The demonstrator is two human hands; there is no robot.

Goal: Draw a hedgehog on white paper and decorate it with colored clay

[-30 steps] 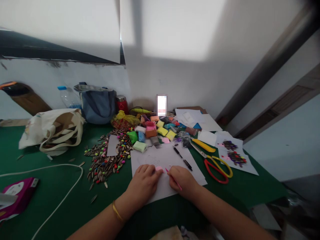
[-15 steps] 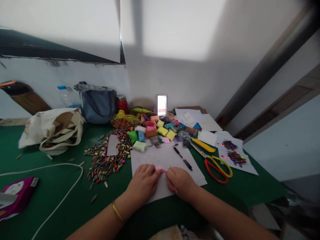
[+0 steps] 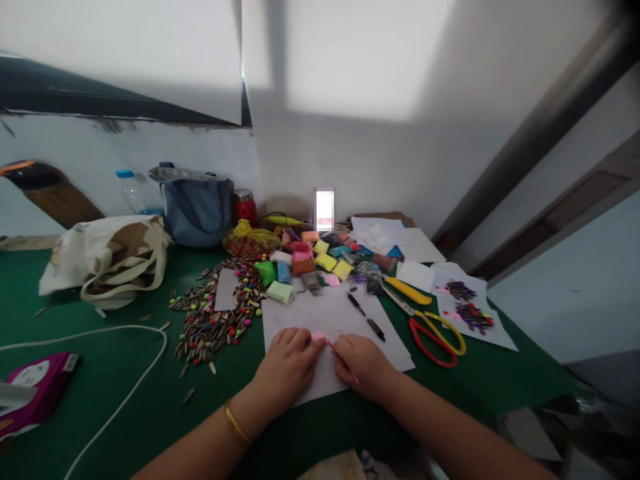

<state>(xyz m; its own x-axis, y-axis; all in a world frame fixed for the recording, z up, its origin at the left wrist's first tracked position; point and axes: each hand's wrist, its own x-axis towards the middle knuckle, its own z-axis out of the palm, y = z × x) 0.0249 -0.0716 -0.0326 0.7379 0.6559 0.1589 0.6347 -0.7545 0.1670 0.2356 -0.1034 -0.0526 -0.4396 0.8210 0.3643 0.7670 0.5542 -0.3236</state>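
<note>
A flat piece of pink modelling clay (image 3: 319, 335) lies on a white sheet of paper (image 3: 320, 383) with a faint pencil drawing. My left hand (image 3: 289, 363) rests on the sheet, its fingers drawn together at the clay's near edge and partly covering it. In my closed right hand (image 3: 364, 365) is a thin pink stick (image 3: 354, 377), perhaps a clay tool. Its tip reaches the clay beside my left fingertips, and its other end sticks out below my palm. A black pen (image 3: 367, 317) lies on the paper just beyond my right hand.
Sunflower seeds (image 3: 220, 327) mixed with coloured balls are heaped at left. Behind the paper lie several clay packets (image 3: 303, 265). Scissors (image 3: 425, 327), a yellow cutter (image 3: 407, 291) and seed-covered hedgehog pictures (image 3: 470, 317) are at right. A white cable (image 3: 143, 380) crosses the left side.
The pink stick has tilted in my right hand, so more of its lower end shows. My left hand stays in place on the paper.
</note>
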